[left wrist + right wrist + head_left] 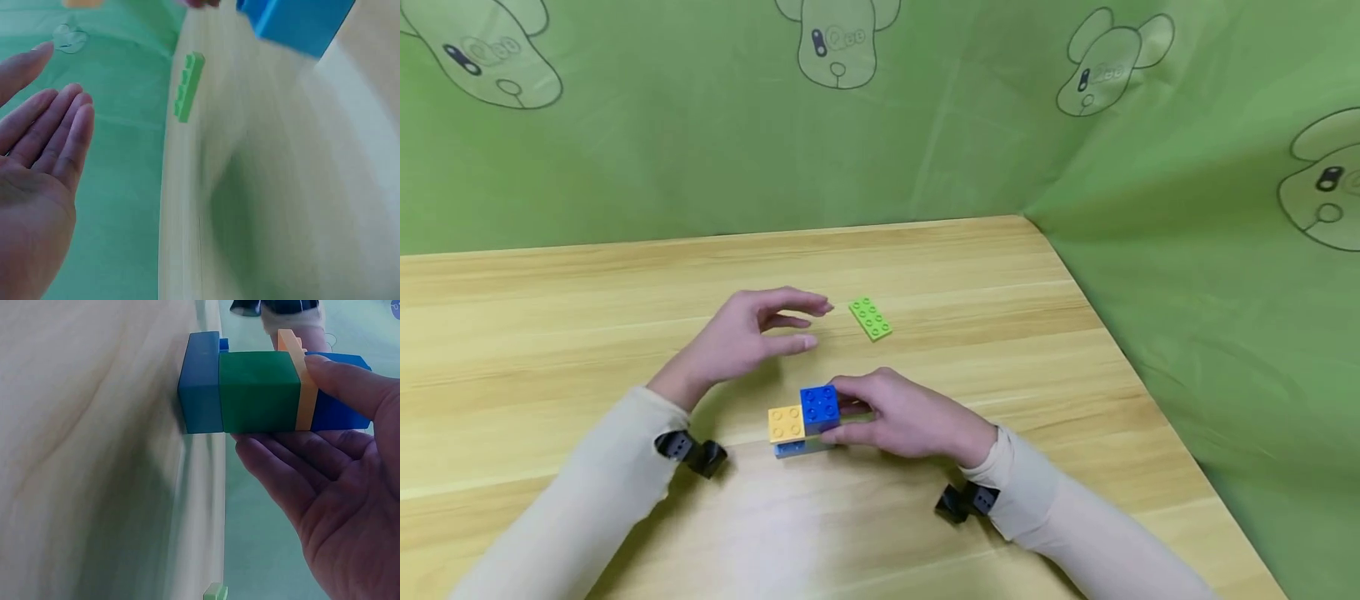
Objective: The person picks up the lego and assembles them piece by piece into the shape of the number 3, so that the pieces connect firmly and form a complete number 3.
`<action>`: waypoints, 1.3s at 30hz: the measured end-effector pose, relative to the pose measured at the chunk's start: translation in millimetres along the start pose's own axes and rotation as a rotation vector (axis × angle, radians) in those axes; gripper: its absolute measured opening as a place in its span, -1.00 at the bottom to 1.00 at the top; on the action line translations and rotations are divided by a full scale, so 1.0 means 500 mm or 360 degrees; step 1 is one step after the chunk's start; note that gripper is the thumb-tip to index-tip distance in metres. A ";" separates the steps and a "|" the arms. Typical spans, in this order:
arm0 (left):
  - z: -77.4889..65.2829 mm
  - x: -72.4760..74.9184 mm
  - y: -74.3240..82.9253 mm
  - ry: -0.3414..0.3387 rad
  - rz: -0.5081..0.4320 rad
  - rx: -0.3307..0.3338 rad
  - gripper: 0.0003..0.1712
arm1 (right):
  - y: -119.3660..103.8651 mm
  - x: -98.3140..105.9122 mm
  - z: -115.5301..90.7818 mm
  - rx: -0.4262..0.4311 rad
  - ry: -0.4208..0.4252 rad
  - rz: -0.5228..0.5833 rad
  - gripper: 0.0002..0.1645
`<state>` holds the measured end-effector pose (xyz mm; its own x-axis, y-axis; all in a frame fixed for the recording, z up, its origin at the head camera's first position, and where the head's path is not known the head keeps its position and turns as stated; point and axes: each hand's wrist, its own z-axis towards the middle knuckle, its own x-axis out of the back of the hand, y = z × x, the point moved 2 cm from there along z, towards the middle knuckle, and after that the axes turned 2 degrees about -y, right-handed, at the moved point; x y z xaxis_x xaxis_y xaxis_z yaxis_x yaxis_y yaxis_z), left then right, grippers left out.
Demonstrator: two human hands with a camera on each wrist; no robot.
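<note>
My right hand [906, 414] grips a stack of toy building bricks, thumb on one side and fingers on the other. From the right wrist view, the stack runs from a light blue brick [201, 384] at the bottom through a green brick [259, 392] and a thin yellow-orange plate [307, 394] to a dark blue brick [340, 403] on top. The yellow plate [786, 424] juts out to the left in the head view. My left hand [747, 332] hovers over the table with fingers loosely extended and holds nothing. Just right of its fingertips lies a lime green plate [870, 319] with studs.
The bricks are on a light wooden table [587, 333]. Green cloth [700, 158] with cartoon prints hangs behind the far edge and along the right side. Small black cameras [692, 452] are strapped at both wrists.
</note>
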<state>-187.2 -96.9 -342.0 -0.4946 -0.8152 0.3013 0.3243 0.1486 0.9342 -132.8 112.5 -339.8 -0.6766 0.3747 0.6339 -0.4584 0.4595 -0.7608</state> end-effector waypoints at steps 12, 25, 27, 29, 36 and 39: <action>0.090 -0.011 -0.037 -0.0126 0.0302 0.0178 -0.43 | 0.003 -0.003 -0.006 0.0009 0.0022 0.0052 -0.82; 0.173 -0.023 -0.072 -0.0290 0.0607 0.0265 -0.40 | -0.001 0.000 -0.003 0.0017 0.0042 0.0060 -0.82; 0.183 -0.028 -0.072 -0.0303 0.0613 0.0260 -0.41 | 0.000 0.000 -0.004 0.0022 0.0053 0.0070 -0.83; 0.192 -0.033 -0.071 -0.0332 0.0608 0.0247 -0.40 | 0.000 0.000 -0.005 0.0024 0.0062 0.0079 -0.84; 0.204 -0.051 -0.074 -0.0438 0.0638 0.0277 -0.39 | 0.002 -0.007 -0.004 0.0022 0.0040 0.0148 -0.85; 0.206 -0.054 -0.073 -0.0450 0.0694 0.0288 -0.42 | 0.002 -0.009 -0.004 0.0023 0.0038 0.0164 -0.84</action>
<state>-268.9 -22.7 -364.4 -0.5507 -0.4782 0.6842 0.4161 0.5533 0.7216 -129.1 112.8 -343.4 -0.7066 0.4388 0.5551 -0.3952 0.4060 -0.8240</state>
